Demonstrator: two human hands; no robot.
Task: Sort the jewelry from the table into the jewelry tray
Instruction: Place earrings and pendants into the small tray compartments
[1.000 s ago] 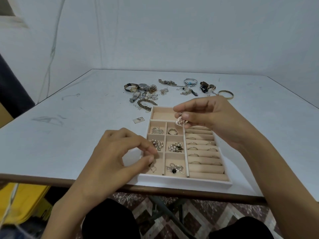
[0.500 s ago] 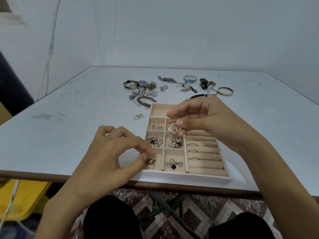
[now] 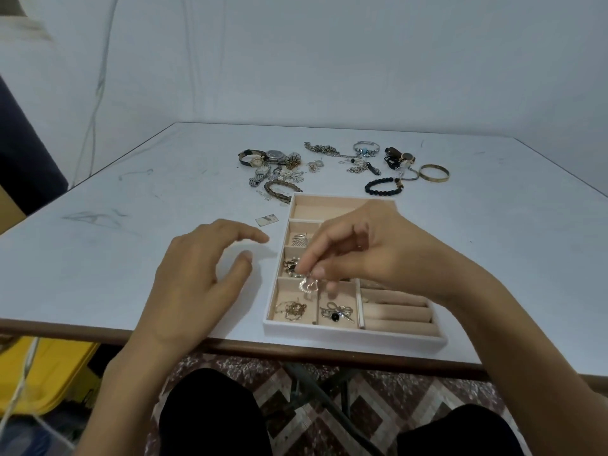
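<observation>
Near the front edge of the table (image 3: 131, 225), a tray (image 3: 353, 335) is sitting, pale-lined and split into small cells, with ring rolls (image 3: 394, 311) at its right. The right hand (image 3: 371, 248) is reaching over the tray, its fingertips pinching a silver pendant (image 3: 308, 285) that is dangling just above the near-left cells. The left hand (image 3: 200, 274) is hovering over bare table just left of the tray, fingers loosely spread and holding nothing. Tray contents: a gold chain (image 3: 292, 309) is lying in the near-left cell, a black-stone piece (image 3: 337, 312) in the cell beside it, and a leaf piece (image 3: 301, 239) farther back. Unsorted jewelry is lying beyond the tray: watches (image 3: 260, 157), a bead bracelet (image 3: 383, 185), a bangle (image 3: 434, 173). A small tag (image 3: 266, 219) is lying just left of the tray.
</observation>
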